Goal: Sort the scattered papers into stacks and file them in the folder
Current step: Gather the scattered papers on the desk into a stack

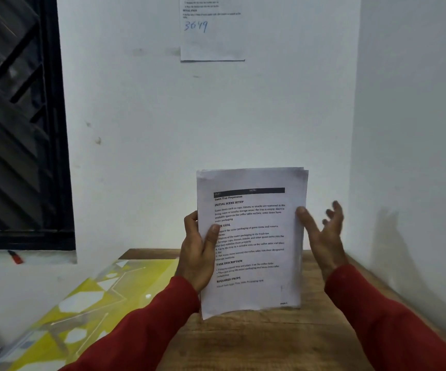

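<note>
A stack of printed white papers (254,253) stands upright above the wooden table (283,341), its lower edge close to the tabletop. My left hand (197,253) grips the stack's left edge, thumb across the front sheet. My right hand (323,234) is at the stack's right edge with fingers spread and straight, its thumb touching the paper. A yellow patterned plastic folder (88,311) lies flat at the left, partly over the table's left edge.
White walls close in behind and on the right, forming a corner. A printed sheet with handwritten digits (211,30) is stuck on the back wall. A dark window grille (15,124) fills the left, with a red object (15,257) on its sill.
</note>
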The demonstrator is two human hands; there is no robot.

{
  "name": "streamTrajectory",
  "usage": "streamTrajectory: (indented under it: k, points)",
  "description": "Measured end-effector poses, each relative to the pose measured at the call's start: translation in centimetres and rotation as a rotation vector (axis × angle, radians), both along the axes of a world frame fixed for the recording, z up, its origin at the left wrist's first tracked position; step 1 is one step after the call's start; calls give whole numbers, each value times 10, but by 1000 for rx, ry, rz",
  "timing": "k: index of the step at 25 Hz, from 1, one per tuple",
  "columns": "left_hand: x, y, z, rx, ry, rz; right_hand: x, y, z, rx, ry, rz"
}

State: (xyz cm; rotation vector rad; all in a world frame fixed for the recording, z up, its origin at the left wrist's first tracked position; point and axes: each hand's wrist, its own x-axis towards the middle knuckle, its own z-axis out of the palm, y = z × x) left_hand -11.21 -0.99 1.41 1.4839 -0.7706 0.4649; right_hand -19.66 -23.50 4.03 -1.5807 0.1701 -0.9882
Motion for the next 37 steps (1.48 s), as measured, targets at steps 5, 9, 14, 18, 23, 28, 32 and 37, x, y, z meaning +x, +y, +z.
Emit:
streamTrajectory:
  k: [5,9,14,18,23,28,32,37]
  points:
    - [2,-7,-4,11,21,53,7,12,-4,-113,90,315]
    - [8,-5,4,-58,116,70,11,17,-4,-107,92,280]
    - [26,7,20,-146,291,7,13,12,-18,22,132,522]
    - [35,20,-5,-178,592,-265,20,25,-43,103,84,433]
    - [29,33,-24,-36,871,-586,19,20,-54,204,90,504]
    - [35,26,-37,-78,743,-424,13,10,-63,212,156,634]
    - [35,23,-44,-118,681,-407,17,8,-67,220,117,621]
    - [35,22,-47,-143,667,-409,17,8,-69,156,110,581]
